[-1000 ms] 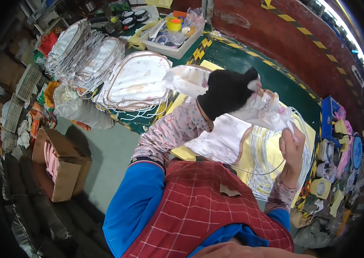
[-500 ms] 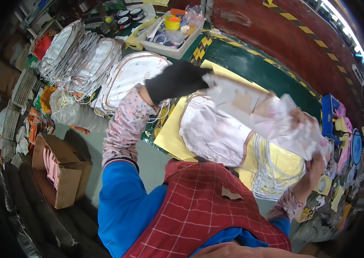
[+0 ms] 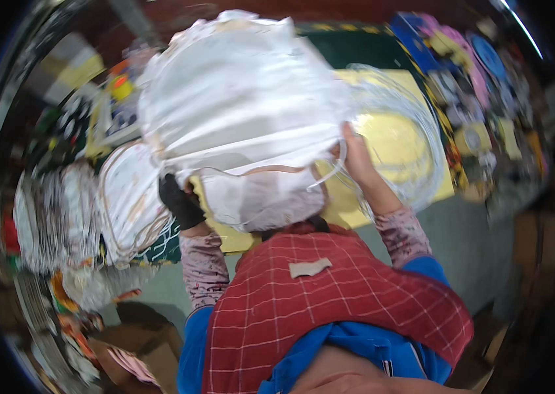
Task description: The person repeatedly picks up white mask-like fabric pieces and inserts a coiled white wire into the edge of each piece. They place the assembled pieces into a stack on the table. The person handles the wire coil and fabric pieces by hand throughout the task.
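A large white cloth piece [image 3: 244, 92], rounded at the far end, is spread in the air between my hands, with a brown edge strip and a white cord at its near side. My left hand [image 3: 183, 201], in a black glove, grips its near left corner. At the near right corner my bare right hand [image 3: 355, 155] pinches the cloth beside the cord. Beneath lies another pale cloth piece [image 3: 261, 197] with brown edging, partly hidden. To the right, a bundle of thin white cords [image 3: 422, 144] rests in a loop on a yellow sheet [image 3: 382, 141].
Left on the green table are a stack of brown-edged white pieces [image 3: 129, 203] and more corded bundles [image 3: 61, 217]. A bin of small supplies [image 3: 114, 118] stands behind. A cardboard box [image 3: 149, 354] with pink pieces sits at lower left. Clutter with a blue disc [image 3: 487, 56] lies far right.
The cloth, blurred and bunched at the right before, is now spread wide and raised in front of me. My left hand has come nearer, gripping its left corner. The head view has turned.
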Tool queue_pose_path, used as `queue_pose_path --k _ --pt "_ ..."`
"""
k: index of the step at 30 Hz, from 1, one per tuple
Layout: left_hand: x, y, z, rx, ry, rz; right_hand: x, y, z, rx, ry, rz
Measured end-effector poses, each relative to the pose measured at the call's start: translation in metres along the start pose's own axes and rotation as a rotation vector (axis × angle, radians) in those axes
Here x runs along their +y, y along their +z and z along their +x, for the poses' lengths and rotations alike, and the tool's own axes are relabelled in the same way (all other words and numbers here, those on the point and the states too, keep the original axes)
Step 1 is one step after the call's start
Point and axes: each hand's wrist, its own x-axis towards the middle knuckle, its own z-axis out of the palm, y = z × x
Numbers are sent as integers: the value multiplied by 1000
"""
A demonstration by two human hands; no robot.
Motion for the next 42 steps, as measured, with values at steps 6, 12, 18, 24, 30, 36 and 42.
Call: queue_pose_path --k 6,12,18,24,30,36,42 --pt "-58 -8 -24 -7 -283 -131 64 -142 14 205 -23 40" --pt "-113 -61 21 -168 -598 -1 172 -388 -17 1053 85 -497" --pt "-118 -17 -23 -830 -265 715 193 -435 -14 1081 414 -810" --pt "65 87 -33 -906 46 -142 174 -434 -3 1009 623 -1044" --pt "203 107 -33 -999 202 -634 167 -421 -33 1276 8 -580" --pt "259 81 -21 -1192 219 -1064 29 -280 -72 910 -442 47" --pt "282 79 -40 -1553 71 -1339 -14 -109 -107 295 -341 -350"
